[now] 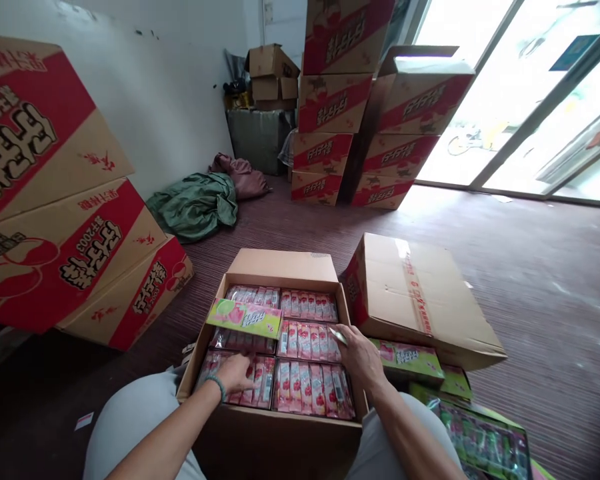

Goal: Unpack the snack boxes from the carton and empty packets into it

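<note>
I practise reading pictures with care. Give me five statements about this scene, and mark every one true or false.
1. The left hand is over pink packets in the open carton. True.
2. The right hand holds nothing. False: a small pale object is in its fingers; what it is, I cannot tell.
3. A green box lies on top of the packets inside the open carton. True.
4. The taped carton stands to the left of the open carton. False: the taped carton is to the right.
5. The dark green cloth lies on the floor. True.
</note>
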The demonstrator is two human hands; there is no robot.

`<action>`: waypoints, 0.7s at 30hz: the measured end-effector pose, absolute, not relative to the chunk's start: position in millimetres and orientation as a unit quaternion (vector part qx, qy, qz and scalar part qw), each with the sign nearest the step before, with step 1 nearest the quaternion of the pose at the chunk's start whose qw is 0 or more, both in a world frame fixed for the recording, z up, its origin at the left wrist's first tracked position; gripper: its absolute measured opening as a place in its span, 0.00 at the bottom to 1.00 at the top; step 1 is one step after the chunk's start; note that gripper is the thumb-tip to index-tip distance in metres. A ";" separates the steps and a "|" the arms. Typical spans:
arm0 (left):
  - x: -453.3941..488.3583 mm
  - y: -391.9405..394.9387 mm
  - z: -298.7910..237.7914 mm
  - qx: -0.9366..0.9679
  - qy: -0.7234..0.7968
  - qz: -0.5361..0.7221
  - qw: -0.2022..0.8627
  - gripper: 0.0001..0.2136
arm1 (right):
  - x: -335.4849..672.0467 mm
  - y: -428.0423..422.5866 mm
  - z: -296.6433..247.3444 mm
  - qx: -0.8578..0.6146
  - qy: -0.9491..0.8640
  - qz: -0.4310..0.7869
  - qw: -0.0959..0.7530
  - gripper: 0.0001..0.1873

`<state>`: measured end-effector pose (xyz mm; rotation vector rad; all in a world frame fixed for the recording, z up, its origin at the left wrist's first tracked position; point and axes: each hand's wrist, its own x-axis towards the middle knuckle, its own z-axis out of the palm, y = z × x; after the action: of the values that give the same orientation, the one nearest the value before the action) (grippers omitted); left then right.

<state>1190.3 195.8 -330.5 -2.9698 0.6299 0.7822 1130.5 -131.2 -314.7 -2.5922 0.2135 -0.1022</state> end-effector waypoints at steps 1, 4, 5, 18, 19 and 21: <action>1185.4 190.8 -323.2 -0.945 0.219 0.243 -0.002 0.27 | 1131.7 -133.8 -315.4 -0.960 0.084 -0.033 0.264 0.15; 1190.5 182.4 -299.7 -0.958 0.258 0.125 0.013 0.26 | 1135.2 -137.9 -314.4 -0.961 0.089 -0.027 0.261 0.15; 1200.3 184.0 -292.1 -0.961 0.263 0.079 0.033 0.32 | 1135.8 -137.8 -314.0 -0.960 0.090 -0.028 0.263 0.15; 1247.4 199.6 -274.7 -0.982 0.169 0.077 0.032 0.22 | 1136.4 -139.7 -324.3 -0.924 0.082 -0.045 0.371 0.20; 1228.7 193.4 -280.2 -0.983 0.169 0.069 0.017 0.22 | 1134.1 -137.6 -322.3 -0.925 0.081 -0.036 0.369 0.20; 1196.3 185.4 -290.9 -0.983 0.171 0.064 -0.017 0.23 | 1128.4 -129.0 -315.7 -0.936 0.058 -0.013 0.346 0.19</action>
<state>1196.3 185.4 -290.9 -3.1218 0.5421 0.2036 1128.4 -129.0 -315.7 -2.4297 0.1498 -0.0348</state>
